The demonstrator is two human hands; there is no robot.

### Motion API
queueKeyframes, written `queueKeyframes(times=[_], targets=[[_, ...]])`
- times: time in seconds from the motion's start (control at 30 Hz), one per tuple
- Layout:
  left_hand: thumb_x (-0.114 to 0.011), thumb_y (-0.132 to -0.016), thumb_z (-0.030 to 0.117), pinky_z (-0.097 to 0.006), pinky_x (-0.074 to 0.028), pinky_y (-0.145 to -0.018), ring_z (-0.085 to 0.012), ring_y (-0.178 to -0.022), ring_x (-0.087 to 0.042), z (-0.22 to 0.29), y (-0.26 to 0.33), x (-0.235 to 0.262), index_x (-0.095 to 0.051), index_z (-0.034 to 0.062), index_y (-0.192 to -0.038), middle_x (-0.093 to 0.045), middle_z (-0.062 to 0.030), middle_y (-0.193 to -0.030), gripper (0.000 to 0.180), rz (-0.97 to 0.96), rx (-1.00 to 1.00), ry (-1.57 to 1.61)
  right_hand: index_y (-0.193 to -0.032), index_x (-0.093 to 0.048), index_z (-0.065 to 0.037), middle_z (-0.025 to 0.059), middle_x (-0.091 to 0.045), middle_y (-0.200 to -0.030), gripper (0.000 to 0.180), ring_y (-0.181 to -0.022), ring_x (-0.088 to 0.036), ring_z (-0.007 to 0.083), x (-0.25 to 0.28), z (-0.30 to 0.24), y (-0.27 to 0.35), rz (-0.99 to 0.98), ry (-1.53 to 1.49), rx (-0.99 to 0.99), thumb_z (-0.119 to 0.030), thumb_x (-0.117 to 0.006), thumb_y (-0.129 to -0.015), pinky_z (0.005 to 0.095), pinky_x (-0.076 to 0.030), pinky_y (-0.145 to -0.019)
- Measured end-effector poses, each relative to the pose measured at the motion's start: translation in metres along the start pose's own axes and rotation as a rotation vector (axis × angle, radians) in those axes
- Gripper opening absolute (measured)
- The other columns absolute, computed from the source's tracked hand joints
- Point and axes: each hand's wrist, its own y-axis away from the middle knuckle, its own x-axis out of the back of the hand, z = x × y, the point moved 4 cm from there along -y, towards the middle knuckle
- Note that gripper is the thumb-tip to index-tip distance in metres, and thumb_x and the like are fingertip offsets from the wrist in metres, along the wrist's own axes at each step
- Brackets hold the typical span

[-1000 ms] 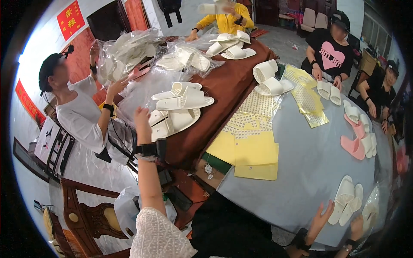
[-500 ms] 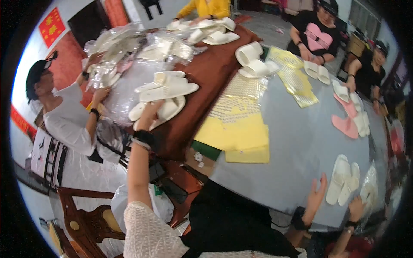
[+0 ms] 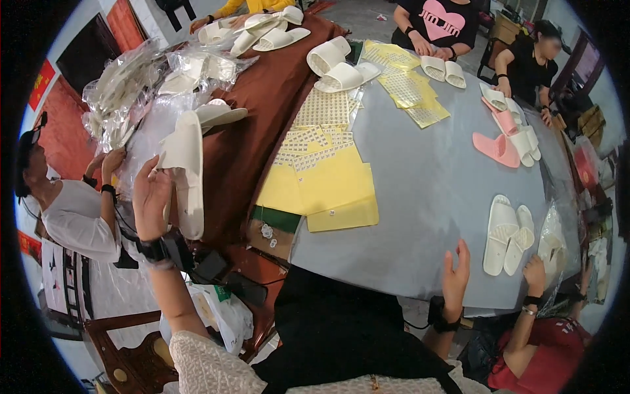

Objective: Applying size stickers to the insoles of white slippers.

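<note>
My left hand is closed on a white slipper, lifted at the edge of the brown-covered table and standing nearly upright. The hand partly hides it, and I cannot tell if a second slipper is held along with it. Just beyond lies another white slipper on that table. My right hand is above the near edge of the grey table, fingers stretched out, with nothing in it. A pair of white slippers lies to its right.
Yellow sticker sheets cover the grey table's left part. Bagged slippers are heaped at the far left. Pink slippers lie far right. Co-workers stand around both tables; one co-worker's hand is close to my right. A wooden chair stands lower left.
My left hand has drawn back toward me and left, raising a white slipper from the brown table. My right hand stays open. The whole view has shifted.
</note>
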Motion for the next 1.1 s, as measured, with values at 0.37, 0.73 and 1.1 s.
queueKeyframes(times=[0.37, 0.73, 1.1], targets=[[-0.053, -0.085, 0.008, -0.021, -0.044, -0.066, -0.0074, -0.073, -0.051, -0.189, 0.146, -0.114, -0.047, 0.0061, -0.111, -0.053, -0.0006, -0.093, 0.027, -0.151, 0.231, -0.003, -0.140, -0.020, -0.003, 0.0164, -0.034, -0.140, 0.080, -0.125, -0.039, 0.0300, -0.063, -0.114, 0.024, -0.486, -0.418, 0.165, -0.016, -0.070, -0.080, 0.0387, -0.034, -0.102], [-0.045, -0.092, 0.013, -0.038, -0.035, -0.103, -0.0270, -0.123, -0.042, -0.330, 0.167, -0.140, -0.017, 0.0033, -0.140, -0.042, -0.0159, -0.133, 0.056, -0.669, 0.798, -0.164, -0.138, -0.024, 0.003, 0.0186, -0.045, -0.125, 0.054, -0.116, -0.045, 0.0251, -0.031, -0.047, 0.009, -0.133, -0.525, -0.104, -0.013, -0.050, -0.093, 0.0344, -0.038, -0.096], [-0.054, -0.090, 0.009, -0.026, -0.047, -0.076, -0.0155, -0.093, -0.059, -0.319, 0.138, -0.037, -0.057, 0.0007, -0.108, -0.061, -0.0065, -0.101, 0.020, -0.470, 0.135, -0.985, -0.108, -0.053, 0.000, 0.0158, -0.051, -0.100, 0.026, -0.091, -0.052, 0.0297, -0.005, -0.007, 0.034, 0.038, 0.059, 0.010, -0.007, -0.056, -0.083, 0.0379, -0.043, -0.080]])
